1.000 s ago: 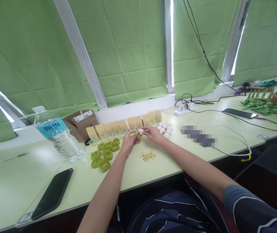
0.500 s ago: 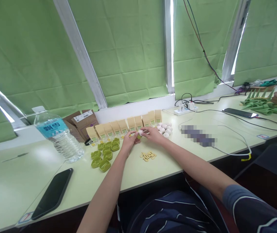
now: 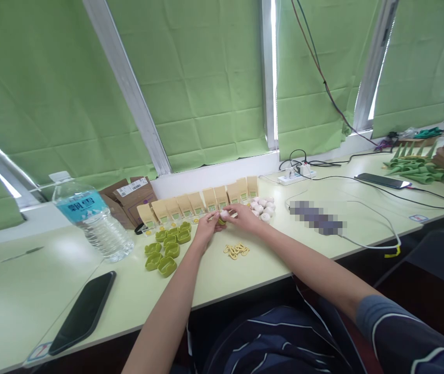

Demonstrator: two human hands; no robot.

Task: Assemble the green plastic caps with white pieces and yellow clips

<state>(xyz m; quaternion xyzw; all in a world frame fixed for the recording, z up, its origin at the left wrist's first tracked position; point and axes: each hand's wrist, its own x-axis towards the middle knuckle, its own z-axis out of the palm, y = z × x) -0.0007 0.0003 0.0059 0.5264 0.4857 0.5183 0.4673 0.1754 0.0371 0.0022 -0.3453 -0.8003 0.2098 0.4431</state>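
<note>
"At the middle of the pale table (image 3: 210, 275), toward its far side, what do the two hands have?"

"A small white piece (image 3: 224, 214) brought against a green piece (image 3: 222, 222). The left hand (image 3: 206, 230) seems to pinch the green piece, while the right hand (image 3: 243, 215) has thumb and fingers narrow on the white piece. Fingers cover much of both, so I can't tell whether one sits inside the other."

"Why use both hands so close together?"

"Probably one steadies a part while the other sets its angle; such small pieces could slip in a single grip."

"And the groups on either side?"

"Green cups (image 3: 171, 250) stand to the left, loose white pieces (image 3: 259, 209) to the right. Each kind lies on the side of the hand that has one like it, which would spare crossing the arms."

"Those yellow loops (image 3: 236, 251)?"

"Heaped on the near side of the hands, touched by neither; within reach there, I'd judge, yet out of the way."

"What's behind?"

"Beige-topped packs (image 3: 196, 202) stand in a row along the far side, likely so loose parts can lie nearer. The water bottle (image 3: 89, 208) and black phone (image 3: 83, 311) are well to the left, where a knock seems less likely."
</note>
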